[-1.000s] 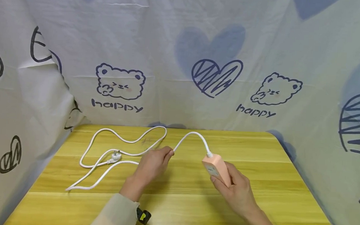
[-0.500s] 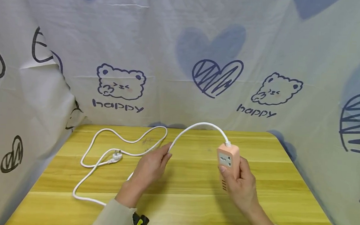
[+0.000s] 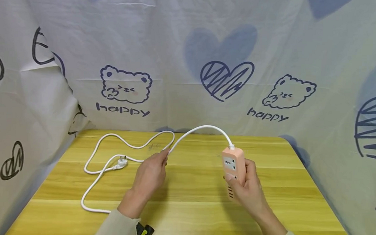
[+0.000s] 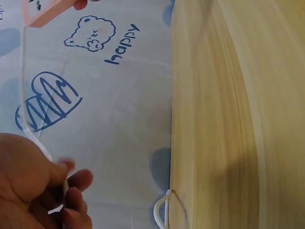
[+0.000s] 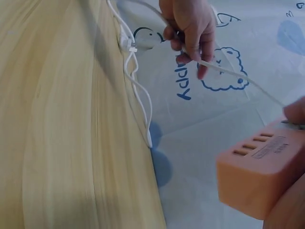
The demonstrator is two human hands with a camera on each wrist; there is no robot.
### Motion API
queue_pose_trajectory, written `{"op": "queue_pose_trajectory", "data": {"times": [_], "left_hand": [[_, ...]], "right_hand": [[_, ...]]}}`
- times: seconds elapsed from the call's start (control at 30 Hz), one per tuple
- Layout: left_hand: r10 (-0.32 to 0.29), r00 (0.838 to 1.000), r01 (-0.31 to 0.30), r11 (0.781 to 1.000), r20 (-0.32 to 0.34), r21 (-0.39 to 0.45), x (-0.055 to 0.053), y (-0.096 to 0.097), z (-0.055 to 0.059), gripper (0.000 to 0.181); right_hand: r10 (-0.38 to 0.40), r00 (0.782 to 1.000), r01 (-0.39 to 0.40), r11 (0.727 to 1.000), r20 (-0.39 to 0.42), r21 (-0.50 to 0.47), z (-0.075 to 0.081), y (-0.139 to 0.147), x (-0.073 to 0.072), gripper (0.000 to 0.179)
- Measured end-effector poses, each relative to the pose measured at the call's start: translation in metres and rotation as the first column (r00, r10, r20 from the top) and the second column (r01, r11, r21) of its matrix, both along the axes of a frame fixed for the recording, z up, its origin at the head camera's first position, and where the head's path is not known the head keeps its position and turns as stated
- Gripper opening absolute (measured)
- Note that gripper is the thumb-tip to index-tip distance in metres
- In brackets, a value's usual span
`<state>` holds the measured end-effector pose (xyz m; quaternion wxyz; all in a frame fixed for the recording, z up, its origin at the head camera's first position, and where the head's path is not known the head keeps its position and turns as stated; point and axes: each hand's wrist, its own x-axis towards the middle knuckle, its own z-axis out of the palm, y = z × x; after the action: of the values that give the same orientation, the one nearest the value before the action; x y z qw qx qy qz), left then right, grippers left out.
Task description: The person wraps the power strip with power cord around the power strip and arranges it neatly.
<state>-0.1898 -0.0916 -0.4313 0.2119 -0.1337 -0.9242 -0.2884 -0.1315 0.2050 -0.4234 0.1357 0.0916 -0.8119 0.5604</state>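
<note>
My right hand (image 3: 251, 190) grips a small peach power strip (image 3: 234, 165) above the table, its sockets facing me and its cord end up. Several USB slots show on its face in the right wrist view, near the strip's (image 5: 257, 167) lower end. From its top a white cord (image 3: 206, 126) arches over to my left hand (image 3: 150, 175), which pinches it between thumb and fingers. The rest of the cord lies in loose loops on the left of the table, with the white plug (image 3: 121, 162) among them. Part of the cord is hidden behind my left forearm.
The wooden table (image 3: 292, 192) ends at a hanging cloth (image 3: 176, 96) printed with bears and hearts, which also closes off both sides. A black device with a yellow mark (image 3: 144, 232) sits at my left wrist.
The power strip has risen, moved right and turned so its sockets face me, then shifted slightly back left. My left hand has drawn left along with the cord, and the near cord loop has changed shape.
</note>
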Motion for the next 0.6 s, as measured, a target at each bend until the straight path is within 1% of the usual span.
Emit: {"op": "queue_pose_trajectory", "data": {"times": [0.07,0.13,0.2,0.23,0.27,0.33,0.4,0.47,0.53,0.57,0.6], "left_hand": [[0.03,0.999,-0.03,0.999,0.012,0.019,-0.002,-0.003,0.001,0.017],[0.067,0.997,-0.068,0.997,0.03,0.034,-0.003,-0.005,0.003,0.014],[0.093,0.995,-0.095,0.995,0.032,0.036,-0.003,-0.007,0.005,0.014],[0.1,0.994,-0.101,0.995,0.043,0.025,-0.002,-0.008,0.006,0.015],[0.103,0.993,-0.104,0.995,0.052,0.007,-0.002,-0.008,0.006,0.015],[0.09,0.993,-0.087,0.995,0.074,-0.038,0.001,-0.006,0.006,0.015],[0.054,0.994,-0.044,0.994,0.097,-0.101,0.005,-0.001,0.003,0.012],[0.0,0.994,0.017,0.988,0.109,-0.156,0.01,0.006,-0.002,0.01],[-0.075,0.991,0.095,0.977,0.113,-0.191,0.014,0.014,-0.008,0.011],[-0.12,0.986,0.142,0.969,0.118,-0.204,0.017,0.019,-0.011,0.012],[-0.168,0.977,0.193,0.957,0.127,-0.216,0.019,0.023,-0.013,0.014]], "right_hand": [[-0.021,0.999,0.021,0.999,0.037,0.026,0.002,-0.003,0.0,0.046],[-0.041,0.998,0.04,0.999,0.038,0.033,0.003,-0.004,-0.001,0.041],[-0.062,0.998,0.061,0.998,0.011,0.032,0.002,-0.005,-0.003,0.037],[-0.064,0.998,0.065,0.997,-0.012,0.029,0.001,-0.005,-0.004,0.037],[-0.059,0.998,0.059,0.998,-0.037,0.022,0.0,-0.004,-0.005,0.038],[-0.033,0.998,0.033,0.999,-0.06,0.002,-0.001,-0.004,-0.007,0.042],[-0.008,0.998,0.007,1.0,-0.067,-0.026,-0.002,-0.006,-0.007,0.042],[0.029,0.998,-0.033,0.997,-0.063,-0.065,-0.001,-0.008,-0.007,0.04],[0.089,0.993,-0.096,0.991,-0.072,-0.097,0.001,-0.012,-0.005,0.039],[0.123,0.989,-0.132,0.985,-0.082,-0.113,0.002,-0.014,-0.004,0.039],[0.154,0.983,-0.165,0.979,-0.095,-0.119,0.002,-0.017,-0.004,0.039]]}}
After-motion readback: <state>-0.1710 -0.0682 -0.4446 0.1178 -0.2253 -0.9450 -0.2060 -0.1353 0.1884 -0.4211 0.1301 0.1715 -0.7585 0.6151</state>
